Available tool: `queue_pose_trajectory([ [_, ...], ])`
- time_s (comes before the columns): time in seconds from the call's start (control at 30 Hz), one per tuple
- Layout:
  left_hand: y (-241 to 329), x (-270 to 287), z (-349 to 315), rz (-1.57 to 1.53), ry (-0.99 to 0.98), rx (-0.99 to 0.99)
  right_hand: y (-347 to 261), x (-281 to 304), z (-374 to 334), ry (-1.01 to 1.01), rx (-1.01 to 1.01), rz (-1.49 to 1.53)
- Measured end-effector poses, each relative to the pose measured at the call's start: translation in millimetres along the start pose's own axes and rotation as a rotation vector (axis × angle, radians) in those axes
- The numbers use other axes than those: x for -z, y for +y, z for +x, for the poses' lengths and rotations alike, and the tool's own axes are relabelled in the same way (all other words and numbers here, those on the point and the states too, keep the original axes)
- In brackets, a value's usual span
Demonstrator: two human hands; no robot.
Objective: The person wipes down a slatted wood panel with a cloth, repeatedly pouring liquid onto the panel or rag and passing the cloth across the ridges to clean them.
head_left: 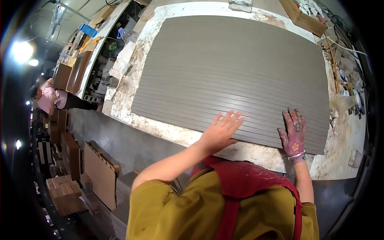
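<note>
Mustard-yellow shirt (pixel 172 214) cloth fills the space closest to my camera, below both hands, with a red apron (pixel 252 178) over it; the lower frame edge cuts both off. From my remote seat I see the left hand (pixel 221 134) open, fingers spread over the near edge of a grey grooved panel (pixel 236 68), gripping nothing. To its right, the right hand (pixel 294 134), in what looks like a smudged pink glove with flower marks, lies open too, fingers extended over the panel's near right corner. Both palms face down, hidden from me, so I cannot tell how firmly either presses. The panel stretches away beyond both hands, on a white, brown-stained worktable (pixel 266 157). Right of the right hand, I find the clutter (pixel 350 80) hard to make out; a wooden frame piece (pixel 306 20) sits farther beyond it. Left of the left hand I see grey floor (pixel 106 126), cardboard boxes (pixel 66 196) fading into the dark rim, and, well apart, a person (pixel 52 98) in pink beside a loaded bench (pixel 96 66).
</note>
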State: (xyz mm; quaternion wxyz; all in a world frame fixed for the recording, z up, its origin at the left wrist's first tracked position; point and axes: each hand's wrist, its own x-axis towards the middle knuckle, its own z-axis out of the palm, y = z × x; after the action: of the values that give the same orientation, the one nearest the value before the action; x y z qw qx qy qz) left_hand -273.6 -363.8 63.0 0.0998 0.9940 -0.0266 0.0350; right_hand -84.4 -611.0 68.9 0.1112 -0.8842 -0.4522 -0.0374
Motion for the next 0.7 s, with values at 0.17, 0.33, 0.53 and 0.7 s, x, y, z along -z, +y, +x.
queue_pose_trajectory([
  [0.17, -8.0, -20.1, -52.1, 0.217, 0.132, 0.056, -8.6, -2.6, -9.0, -0.078, 0.023, -0.094],
  [0.33, -8.1, -15.4, -53.8, 0.112, 0.147, 0.057, -12.4, -2.3, -12.5, -0.061, 0.019, -0.124],
  [0.53, -11.1, -19.5, -62.8, 0.119, 0.201, 0.016, -18.3, -0.5, -14.9, -0.025, 0.0, -0.068],
  [0.7, -6.3, -17.8, -57.6, 0.033, 0.245, 0.018, -12.3, -1.6, -16.2, -0.056, -0.018, -0.051],
])
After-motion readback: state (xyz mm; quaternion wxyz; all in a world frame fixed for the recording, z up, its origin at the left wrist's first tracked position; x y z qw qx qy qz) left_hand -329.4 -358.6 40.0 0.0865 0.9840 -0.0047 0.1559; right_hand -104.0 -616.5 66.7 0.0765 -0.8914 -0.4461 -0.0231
